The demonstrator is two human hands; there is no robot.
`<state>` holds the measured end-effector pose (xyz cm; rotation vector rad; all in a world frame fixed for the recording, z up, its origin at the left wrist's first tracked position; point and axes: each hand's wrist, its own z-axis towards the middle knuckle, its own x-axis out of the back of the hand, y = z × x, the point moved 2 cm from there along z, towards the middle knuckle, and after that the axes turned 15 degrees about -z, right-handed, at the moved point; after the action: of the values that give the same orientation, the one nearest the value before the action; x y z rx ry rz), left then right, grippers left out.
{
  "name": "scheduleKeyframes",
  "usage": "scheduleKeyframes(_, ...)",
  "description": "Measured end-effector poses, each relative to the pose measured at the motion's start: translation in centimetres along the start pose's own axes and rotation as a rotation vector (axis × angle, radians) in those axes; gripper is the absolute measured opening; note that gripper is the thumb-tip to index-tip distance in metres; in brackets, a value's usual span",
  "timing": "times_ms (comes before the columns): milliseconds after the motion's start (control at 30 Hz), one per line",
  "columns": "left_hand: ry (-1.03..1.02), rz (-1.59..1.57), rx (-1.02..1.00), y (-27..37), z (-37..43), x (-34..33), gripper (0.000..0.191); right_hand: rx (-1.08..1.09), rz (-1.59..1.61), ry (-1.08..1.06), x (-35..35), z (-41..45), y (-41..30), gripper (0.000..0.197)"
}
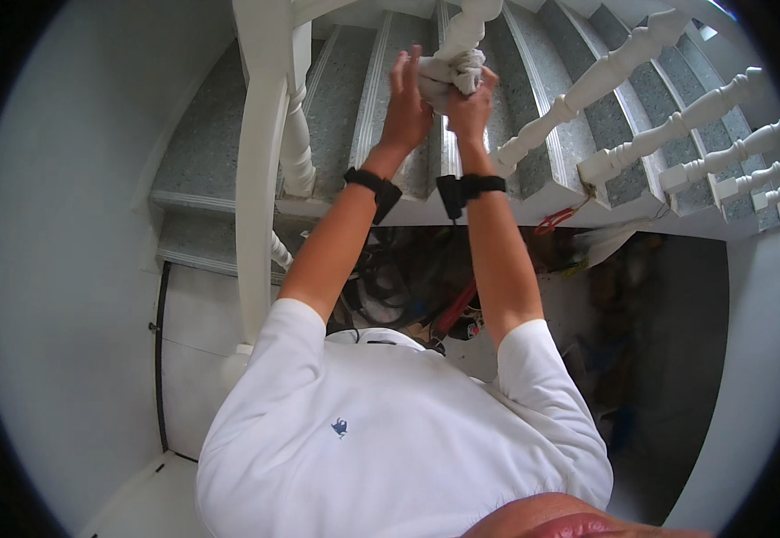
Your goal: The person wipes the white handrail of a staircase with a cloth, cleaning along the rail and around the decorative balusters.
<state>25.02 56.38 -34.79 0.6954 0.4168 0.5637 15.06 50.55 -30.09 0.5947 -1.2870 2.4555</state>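
A light grey cloth (434, 86) is bunched against a white turned baluster (465, 32) of the stair railing. My left hand (409, 111) presses the cloth from the left, its fingers stretched upward along the side. On the right, my right hand (471, 107) grips the cloth, whose twisted end (467, 69) bulges out above the fingers. Both hands meet around the baluster, and the cloth hides the part of it between them. Each wrist wears a black strap.
Grey speckled stair treads (397, 74) rise behind the railing. More white balusters (605, 74) slant at the right, and a thick white newel post (261, 168) stands at left. Red-handled pliers (555, 220) hang by the stair edge. Cables and tools (390, 282) clutter the space underneath.
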Motion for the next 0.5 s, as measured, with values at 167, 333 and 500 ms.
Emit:
scheduleKeyframes(167, -0.306, 0.187, -0.033, -7.0, -1.3, 0.3, 0.094, 0.079, -0.163, 0.118, -3.8, -2.7, 1.0, 0.052)
scheduleKeyframes(333, -0.54, 0.548, 0.214, -15.2, -10.4, 0.9, 0.086, 0.036, -0.376, -0.336, -7.2, -7.8, 10.2, 0.046)
scheduleKeyframes(500, -0.477, 0.477, 0.619, -17.5, -16.7, 4.5, 0.084, -0.017, -0.385, -0.408, -7.9, -10.6, 14.0, 0.044)
